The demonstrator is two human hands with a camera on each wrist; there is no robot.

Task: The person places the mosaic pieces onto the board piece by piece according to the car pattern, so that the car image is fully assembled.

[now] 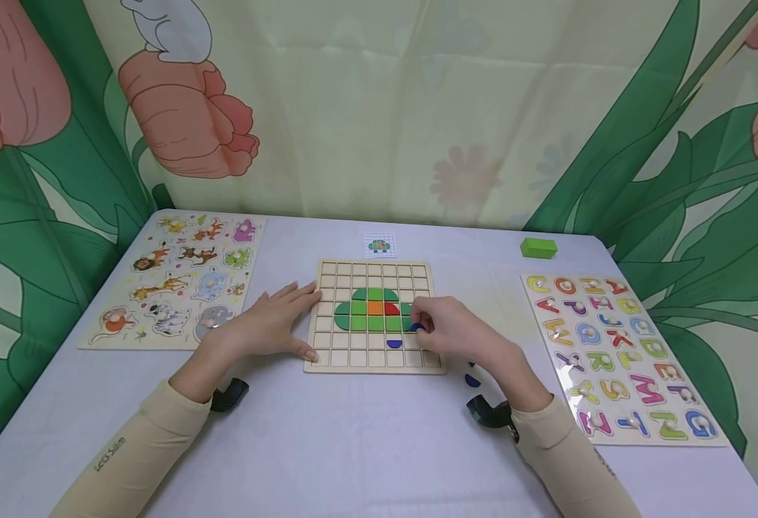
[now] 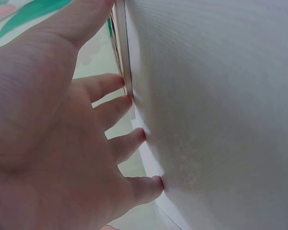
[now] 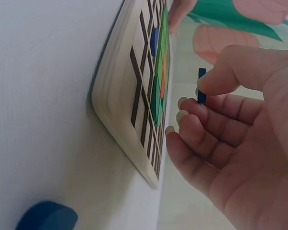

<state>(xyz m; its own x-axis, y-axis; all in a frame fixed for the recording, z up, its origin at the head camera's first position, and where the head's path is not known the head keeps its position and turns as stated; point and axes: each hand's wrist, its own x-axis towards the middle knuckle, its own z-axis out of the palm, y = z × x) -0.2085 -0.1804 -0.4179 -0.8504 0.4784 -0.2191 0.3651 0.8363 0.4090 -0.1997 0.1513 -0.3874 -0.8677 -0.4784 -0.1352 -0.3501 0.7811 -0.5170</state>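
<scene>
A wooden grid board (image 1: 340, 357) lies at the middle of the table, bearing green, orange and red pieces grouped in a rounded shape. One blue half-round piece (image 1: 394, 344) sits in a cell below that group. My left hand (image 1: 262, 321) is spread at the board's left edge, thumb and fingertips touching it. Between thumb and forefinger my right hand (image 1: 459, 329) pinches another blue half-round piece (image 3: 201, 85), held over the board's right side. A pattern card (image 1: 379, 245) with a small picture lies behind the board. Near the right wrist a loose blue half-round piece (image 1: 472, 380) rests on the table.
An animal puzzle board (image 1: 184, 340) lies at the left, a letter puzzle board (image 1: 618, 338) at the right. A green block (image 1: 538, 248) stands at the back right. Behind the table hangs a printed curtain (image 1: 353, 108).
</scene>
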